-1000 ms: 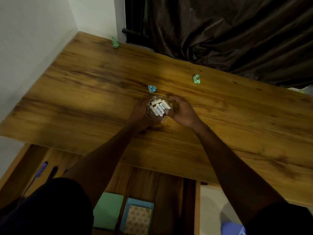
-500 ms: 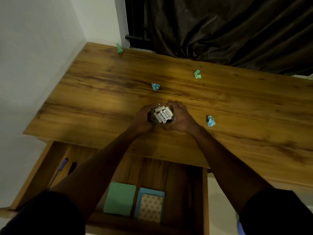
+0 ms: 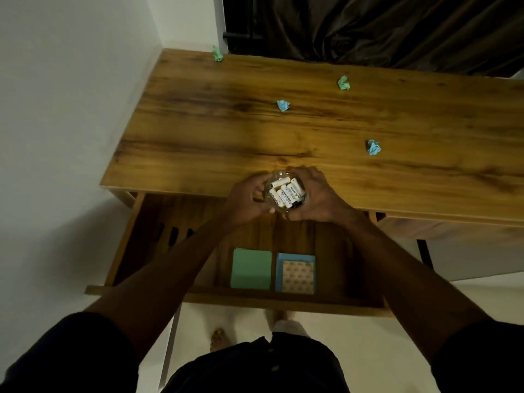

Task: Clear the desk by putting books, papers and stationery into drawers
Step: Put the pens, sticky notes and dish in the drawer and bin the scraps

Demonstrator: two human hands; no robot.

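A clear glass jar (image 3: 286,194) packed with several white marker-like sticks is held between both hands at the desk's front edge, above the open drawer (image 3: 255,300). My left hand (image 3: 243,201) grips its left side and my right hand (image 3: 314,198) wraps its right side. Inside the drawer lie a green pad (image 3: 251,269) and a blue-framed pad (image 3: 295,273). Dark pens (image 3: 173,235) lie at the drawer's left. Several crumpled paper balls sit on the wooden desk (image 3: 226,131): a blue one (image 3: 283,105), another blue one (image 3: 373,147), a green one (image 3: 343,83), and a green one (image 3: 217,54).
A white wall runs along the desk's left side and a dark curtain (image 3: 382,29) hangs behind it. The drawer front sticks out toward my legs. My bare feet (image 3: 218,338) stand on the pale floor below. A black desk leg (image 3: 424,253) stands at the right.
Both hands have carried the jar from the middle of the desk back to its front edge, over the open drawer. The view has pulled back, showing more of the drawer.
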